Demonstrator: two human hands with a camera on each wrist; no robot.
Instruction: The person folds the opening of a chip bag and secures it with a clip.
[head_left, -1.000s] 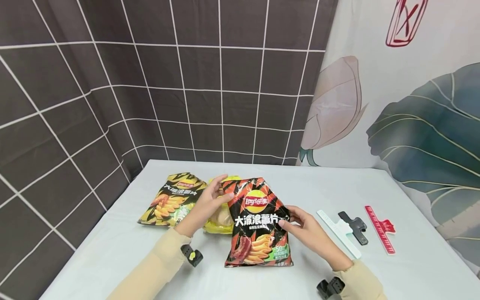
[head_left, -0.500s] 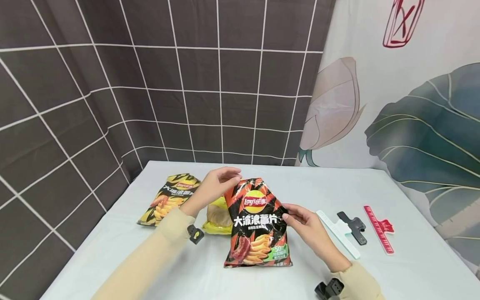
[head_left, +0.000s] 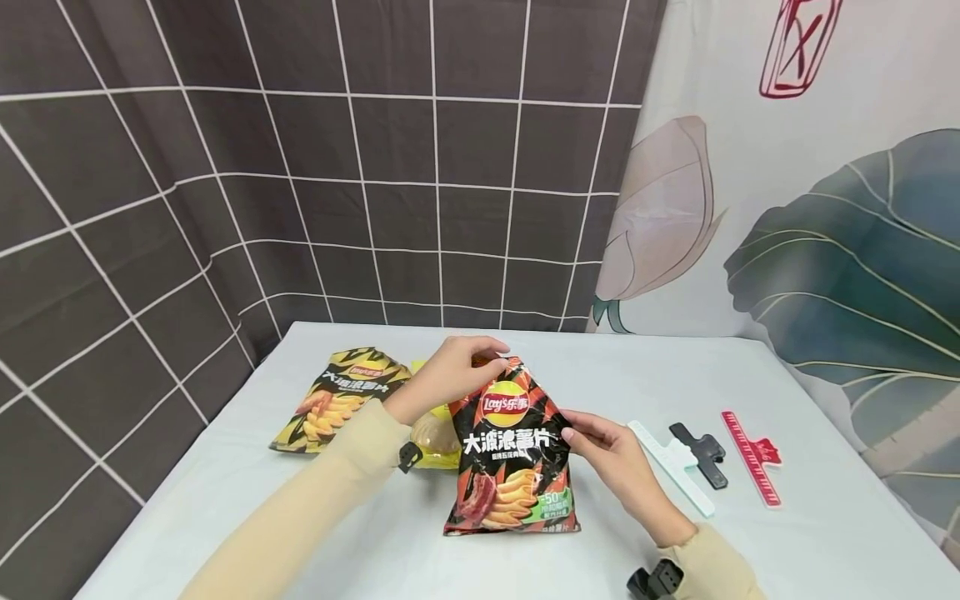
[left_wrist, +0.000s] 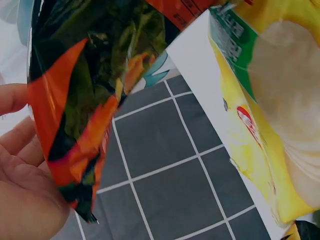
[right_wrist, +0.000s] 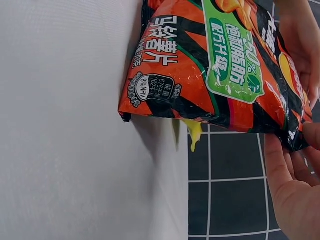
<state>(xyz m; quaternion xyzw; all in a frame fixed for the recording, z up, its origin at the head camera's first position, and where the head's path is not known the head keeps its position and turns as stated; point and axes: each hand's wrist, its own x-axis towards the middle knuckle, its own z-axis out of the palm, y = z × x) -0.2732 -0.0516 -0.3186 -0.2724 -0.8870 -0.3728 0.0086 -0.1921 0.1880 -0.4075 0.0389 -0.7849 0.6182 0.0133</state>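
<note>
A red-and-black bag of potato chips stands propped up on the white table, front facing me. My right hand pinches its right edge between thumb and fingers, also visible in the right wrist view. My left hand is at the bag's top edge, thumb in front and fingers above, with a gap between them. In the left wrist view, the bag's shiny crumpled side lies beside the left palm. A yellow chip bag is partly hidden behind the left hand and red bag.
A black-and-gold chip bag lies at the left of the table. To the right lie a white clip, a black clip and a red clip. A dark gridded curtain hangs behind.
My left hand has moved right along the top of the red-and-black bag, from its upper left corner toward the middle. The right hand keeps its pinch on the edge.
</note>
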